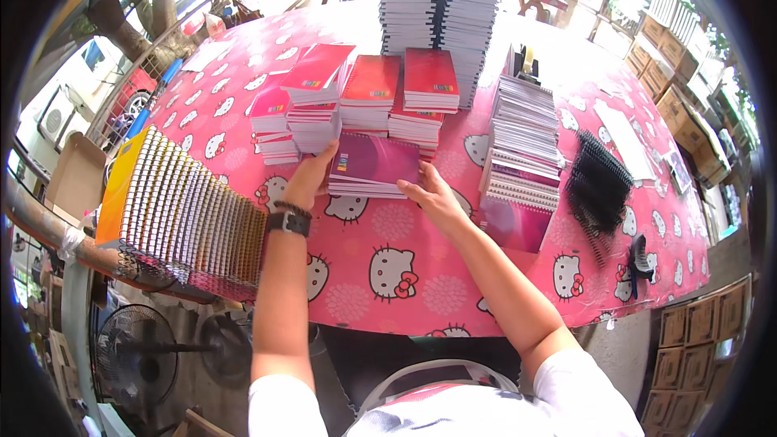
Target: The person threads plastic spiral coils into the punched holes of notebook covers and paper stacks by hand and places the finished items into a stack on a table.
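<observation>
Between my two hands is a short stack of purple notebooks [379, 160], lying flat with the covers up and white page edges toward me. My left hand [313, 176] is closed on the left end of the stack. My right hand [435, 196] grips the right end, thumb at the near corner. Just beyond stand piles of red notebooks [317, 71] and orange-red notebooks [371, 81]. To the right lies a long row of spiral-bound notebooks [522, 133], with a purple cover [514, 222] at its near end.
At the left edge stands a row of yellow-covered spiral notebooks [186, 202]. Tall stacks of white-paged notebooks [437, 28] rise at the back. Black binding coils [597, 182], a black brush-like tool [640, 265] and a tape dispenser [526, 65] are on the right of the pink tablecloth [429, 267].
</observation>
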A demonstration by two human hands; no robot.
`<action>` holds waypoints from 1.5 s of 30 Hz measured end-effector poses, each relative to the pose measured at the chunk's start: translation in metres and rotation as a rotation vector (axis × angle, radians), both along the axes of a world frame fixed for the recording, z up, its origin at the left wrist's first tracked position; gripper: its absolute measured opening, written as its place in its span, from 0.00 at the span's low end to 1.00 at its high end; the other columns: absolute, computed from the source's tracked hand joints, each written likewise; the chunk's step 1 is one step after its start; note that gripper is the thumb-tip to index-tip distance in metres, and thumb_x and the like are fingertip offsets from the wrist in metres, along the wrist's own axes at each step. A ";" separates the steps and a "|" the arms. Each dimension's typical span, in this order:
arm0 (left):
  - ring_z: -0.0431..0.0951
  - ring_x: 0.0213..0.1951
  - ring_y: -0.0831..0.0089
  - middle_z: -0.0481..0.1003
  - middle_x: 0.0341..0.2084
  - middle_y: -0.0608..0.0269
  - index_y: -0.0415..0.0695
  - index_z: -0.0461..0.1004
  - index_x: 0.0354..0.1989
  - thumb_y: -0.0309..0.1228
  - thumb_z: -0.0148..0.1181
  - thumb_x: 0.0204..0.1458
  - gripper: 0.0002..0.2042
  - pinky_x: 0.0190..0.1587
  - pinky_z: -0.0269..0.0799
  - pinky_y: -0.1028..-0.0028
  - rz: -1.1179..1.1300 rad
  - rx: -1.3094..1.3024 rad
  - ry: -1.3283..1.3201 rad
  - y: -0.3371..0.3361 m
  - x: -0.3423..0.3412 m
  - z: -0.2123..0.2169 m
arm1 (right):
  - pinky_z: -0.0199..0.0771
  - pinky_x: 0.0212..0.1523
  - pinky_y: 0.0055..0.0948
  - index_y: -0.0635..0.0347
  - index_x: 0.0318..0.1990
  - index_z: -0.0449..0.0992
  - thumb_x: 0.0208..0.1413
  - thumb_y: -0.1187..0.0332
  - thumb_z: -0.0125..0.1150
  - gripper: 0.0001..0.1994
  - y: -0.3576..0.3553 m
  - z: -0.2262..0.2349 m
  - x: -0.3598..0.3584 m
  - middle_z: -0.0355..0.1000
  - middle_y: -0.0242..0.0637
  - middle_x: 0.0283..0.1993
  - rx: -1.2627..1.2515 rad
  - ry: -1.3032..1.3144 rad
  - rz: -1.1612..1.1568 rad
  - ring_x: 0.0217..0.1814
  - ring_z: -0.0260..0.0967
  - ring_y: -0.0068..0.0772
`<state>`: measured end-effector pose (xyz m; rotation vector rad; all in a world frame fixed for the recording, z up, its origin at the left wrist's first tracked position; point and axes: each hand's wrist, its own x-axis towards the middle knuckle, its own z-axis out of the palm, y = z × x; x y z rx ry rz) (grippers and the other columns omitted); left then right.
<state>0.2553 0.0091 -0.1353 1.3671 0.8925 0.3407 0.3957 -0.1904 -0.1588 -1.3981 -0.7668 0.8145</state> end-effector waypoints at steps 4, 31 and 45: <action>0.72 0.36 0.76 0.76 0.33 0.70 0.49 0.76 0.37 0.59 0.55 0.50 0.24 0.42 0.63 0.71 -0.011 -0.131 0.029 0.006 0.005 0.014 | 0.62 0.61 0.33 0.74 0.64 0.48 0.54 0.63 0.63 0.38 0.007 -0.019 0.009 0.57 0.55 0.63 0.064 -0.003 -0.018 0.65 0.57 0.41; 0.78 0.36 0.76 0.77 0.38 0.66 0.46 0.72 0.48 0.38 0.67 0.48 0.19 0.40 0.77 0.72 -0.038 -0.049 -0.041 -0.005 0.004 0.022 | 0.63 0.57 0.41 0.69 0.55 0.61 0.46 0.57 0.66 0.33 0.002 -0.002 -0.009 0.66 0.56 0.53 0.015 -0.133 -0.142 0.57 0.64 0.52; 0.71 0.49 0.70 0.69 0.47 0.62 0.42 0.54 0.60 0.21 0.71 0.38 0.40 0.53 0.68 0.70 -0.130 0.174 -0.504 -0.114 -0.059 0.027 | 0.62 0.58 0.33 0.66 0.55 0.60 0.38 0.62 0.77 0.38 -0.066 0.046 -0.023 0.68 0.42 0.51 0.193 -0.077 0.051 0.56 0.64 0.32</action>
